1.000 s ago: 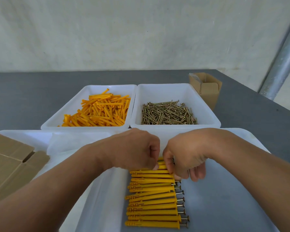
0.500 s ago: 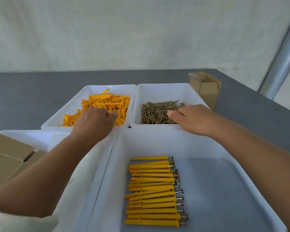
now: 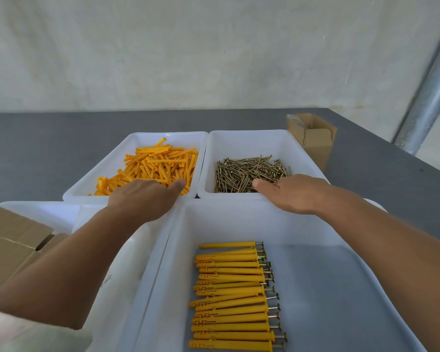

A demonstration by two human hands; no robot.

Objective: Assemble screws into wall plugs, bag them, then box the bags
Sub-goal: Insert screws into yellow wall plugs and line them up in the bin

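Newly, left hand [image 3: 142, 199] touches plugs [image 3: 158, 163] — right hand [image 3: 295, 191], screws [image 3: 241, 171].

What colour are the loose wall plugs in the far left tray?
Orange-yellow: the loose wall plugs in the far left tray, head view.

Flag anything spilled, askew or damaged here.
Nothing spilled: loose plugs and screws are all contained. Only oddity: in the near tray, a few assembled plugs mid-row lie slightly skewed against the otherwise parallel row.
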